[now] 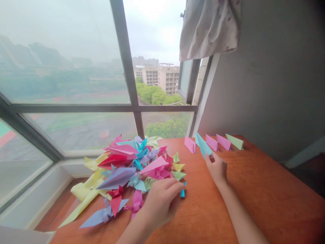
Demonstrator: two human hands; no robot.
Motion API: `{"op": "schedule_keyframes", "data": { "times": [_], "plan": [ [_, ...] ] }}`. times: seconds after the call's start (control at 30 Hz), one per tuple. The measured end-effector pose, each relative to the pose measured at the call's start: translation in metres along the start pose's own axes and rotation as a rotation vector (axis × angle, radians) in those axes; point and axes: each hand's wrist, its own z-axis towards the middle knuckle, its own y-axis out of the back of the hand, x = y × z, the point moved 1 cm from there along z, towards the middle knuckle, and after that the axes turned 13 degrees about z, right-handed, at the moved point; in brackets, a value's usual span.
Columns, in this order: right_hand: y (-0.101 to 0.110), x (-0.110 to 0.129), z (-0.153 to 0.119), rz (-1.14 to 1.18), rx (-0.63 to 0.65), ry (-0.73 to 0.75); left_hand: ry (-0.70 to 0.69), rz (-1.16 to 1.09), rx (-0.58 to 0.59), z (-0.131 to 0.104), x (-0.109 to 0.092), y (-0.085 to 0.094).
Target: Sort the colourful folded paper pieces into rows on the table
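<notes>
Left grip (164,200): low over the near side of the paper pile, fingers curled; how far it is parted, and whether it has hold of anything, cannot be told.
Bright blue folded piece (182,193): at the left fingertips, partly covered by them; contact is unclear.
Desk (259,193): reddish-brown wood-grain top, bearing all the folded paper.
Near edge of the pile: lavender-blue paper crane (101,216), red paper crane (116,200) and magenta folded piece (137,201), with long yellow folded paper (82,200) at the far left.
Middle of the pile: purple paper plane (119,178), pink paper plane (153,165) and red paper plane (114,160) overlapping, with small green folded piece (178,175) at the right margin.
Right grip (213,161): nearly closed, thumb and fingers pinching one end of a paper plane.
Light blue paper plane (202,145): in the right grip, tilted, its nose directed away and up to the left; it stands between the first two pink planes.
Row at the far edge: three pink paper planes (212,143), then pale green paper plane (234,141) at the right end.
Window frame (106,108): grey bars behind the desk.
Curtain (209,30): pale, spotted, hanging at upper right.
Outdoors: green trees (156,95), then beige buildings (168,78).
</notes>
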Motion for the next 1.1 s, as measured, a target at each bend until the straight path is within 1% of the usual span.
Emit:
{"op": "schedule_keyframes", "data": {
  "times": [0.07,0.13,0.2,0.27,0.33,0.5,0.7,0.83,0.9,1.03,1.1],
  "plan": [
    [-0.001,-0.007,0.01,-0.093,0.024,-0.017,-0.092,0.072,0.105,-0.005,-0.009,-0.014],
    [-0.005,-0.011,0.021,-0.221,0.091,-0.056,-0.167,0.124,0.196,-0.01,-0.015,-0.023],
    [-0.011,-0.011,0.031,-0.34,0.162,-0.108,-0.21,0.15,0.261,-0.014,-0.019,-0.027],
    [-0.019,-0.011,0.04,-0.402,0.209,-0.139,-0.221,0.166,0.298,-0.016,-0.019,-0.028],
    [-0.027,-0.01,0.047,-0.414,0.234,-0.143,-0.213,0.187,0.31,-0.016,-0.018,-0.027],
    [-0.042,-0.013,0.058,-0.438,0.296,-0.159,-0.168,0.231,0.299,-0.013,-0.011,-0.026],
    [-0.048,-0.017,0.058,-0.44,0.352,-0.179,-0.174,0.238,0.295,-0.015,-0.01,-0.028],
    [-0.042,-0.014,0.048,-0.417,0.334,-0.175,-0.169,0.247,0.296,-0.014,-0.01,-0.027],
    [-0.035,-0.009,0.042,-0.394,0.293,-0.164,-0.168,0.248,0.295,-0.013,-0.01,-0.026],
    [-0.023,0.009,0.033,-0.249,0.162,-0.091,-0.163,0.238,0.285,-0.011,-0.007,-0.024],
    [-0.021,0.021,0.028,-0.155,0.146,-0.056,-0.152,0.232,0.269,-0.011,-0.004,-0.022]
  ]
}}
